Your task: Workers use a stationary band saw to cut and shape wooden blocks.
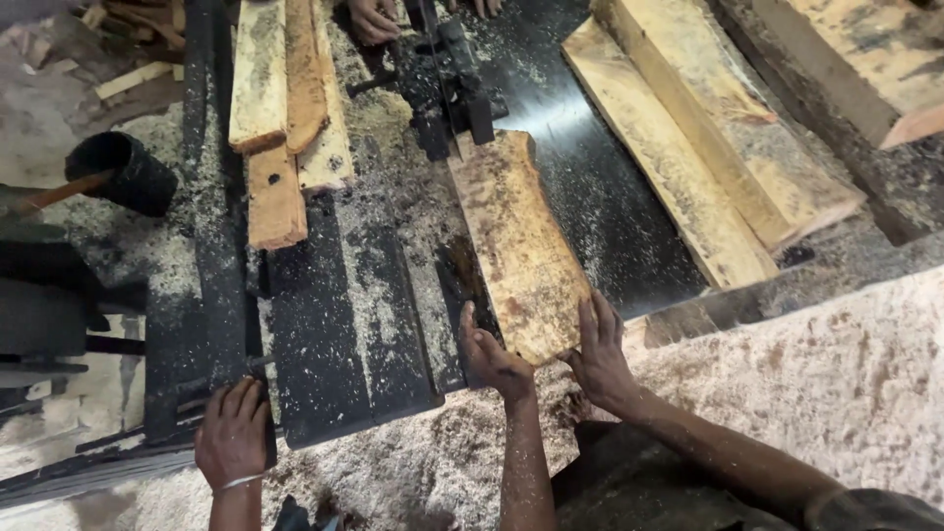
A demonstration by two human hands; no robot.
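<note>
Both hands, left hand (495,356) and right hand (600,354), press flat with spread fingers on the near end of 1 plank (518,241), its long axis running away toward the saw (454,79).

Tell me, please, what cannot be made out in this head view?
- Fingertips of the right hand: hidden under the rough pale wooden plank.
- Person at the far end: cut off by the top edge, so only their hand shows.
- Contents of the black round container: too dark.
- Left hand: its forearm leaves the bottom edge.
</note>
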